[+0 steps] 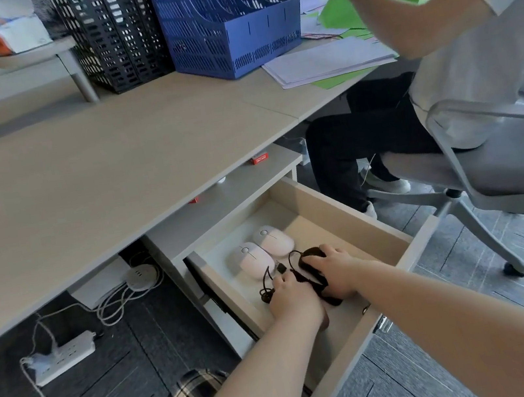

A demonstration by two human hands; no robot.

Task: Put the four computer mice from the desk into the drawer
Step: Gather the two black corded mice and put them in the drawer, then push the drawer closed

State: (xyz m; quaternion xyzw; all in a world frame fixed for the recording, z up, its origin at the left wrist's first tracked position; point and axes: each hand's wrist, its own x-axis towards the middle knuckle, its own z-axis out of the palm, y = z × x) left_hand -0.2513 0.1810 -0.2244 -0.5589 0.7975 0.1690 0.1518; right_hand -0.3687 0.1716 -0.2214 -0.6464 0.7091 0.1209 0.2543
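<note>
You have both hands down in the open drawer (pixel 341 209), so this is the placing step, and by the look of it the last one. Two white mice (pixel 256 259) sit side by side at the far left of the drawer, touching or nearly so. Your right grip (pixel 334 271) is curled over a black mouse (pixel 312 254), fingers wrapped across its back, with only its far end showing. A second dark body (pixel 333 299) pokes out on the near side between your two hands. It's most likely the other black mouse, though most of it is hidden. Your left grip (pixel 291 295) has its fingers bent down onto the black cable (pixel 266 292), just to the near right of the white pair. I cannot tell if it actually pinches the cable or merely presses on it. The loose plug (pixel 281 268) lies just beyond your knuckles.

No mouse shows on the stretch of desk (pixel 110 160) in view, so I judge all four are in. Next, settle the black pair flat, tuck the cable loops inside the walls so nothing snags, then loosen both grips and lift them straight out
</note>
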